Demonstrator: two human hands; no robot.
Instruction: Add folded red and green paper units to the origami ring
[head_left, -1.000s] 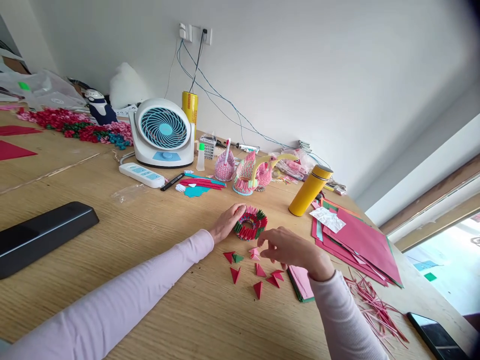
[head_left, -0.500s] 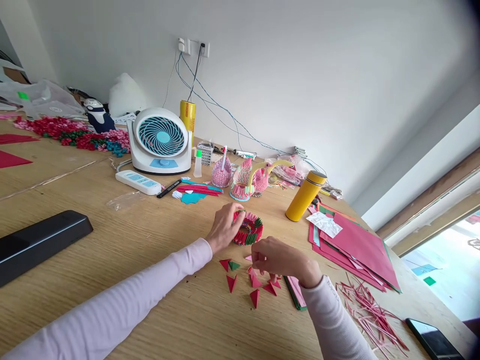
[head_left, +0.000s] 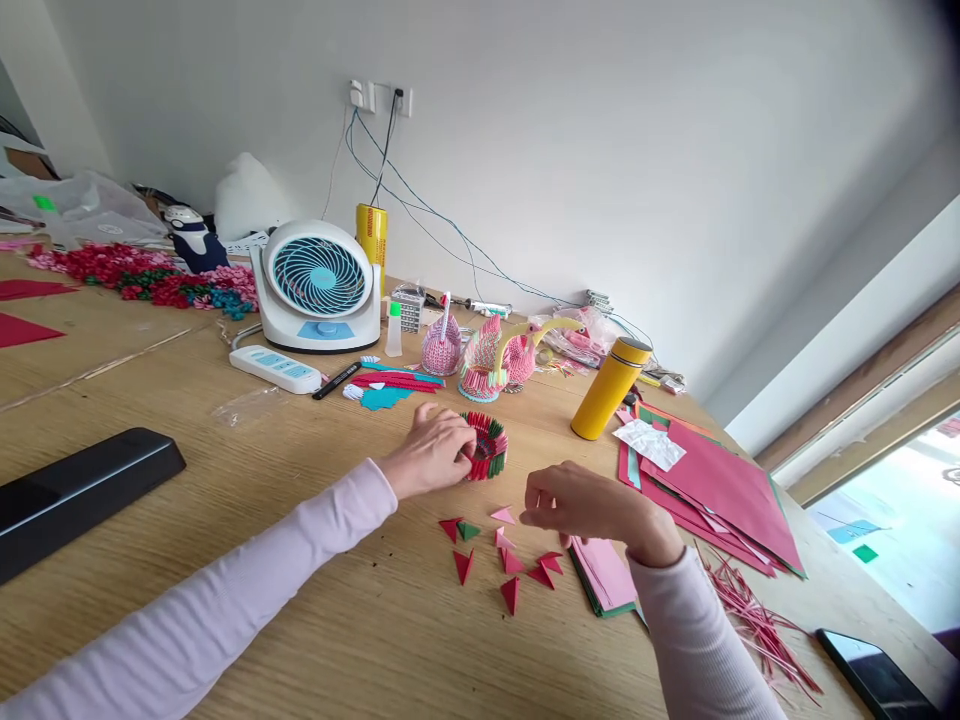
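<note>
My left hand (head_left: 433,452) is closed on the left side of a round ring of folded paper pieces (head_left: 493,452), red, green and pink, with an open middle. Whether the ring rests on the table or is slightly raised, I cannot tell. To its right, over the table, my right hand (head_left: 592,510) has its fingers curled inward; anything between the fingertips is hidden. Below the hands lie several loose folded triangles, among them a red triangle (head_left: 510,596), a green triangle (head_left: 467,531) and a pink triangle (head_left: 503,515). A stack of pink and green paper (head_left: 607,578) sits under my right wrist.
Behind the ring stand paper swans (head_left: 481,360), a white fan (head_left: 322,285) and a yellow bottle (head_left: 611,390). Large red sheets (head_left: 724,490), thin paper strips (head_left: 765,625) and a phone (head_left: 874,675) lie right. A long black case (head_left: 90,495) lies left.
My left hand has shifted left and turned the ring, its fingers now at the ring's left side. My right hand has moved right, away from the triangles, uncovering more of them and the pink stack.
</note>
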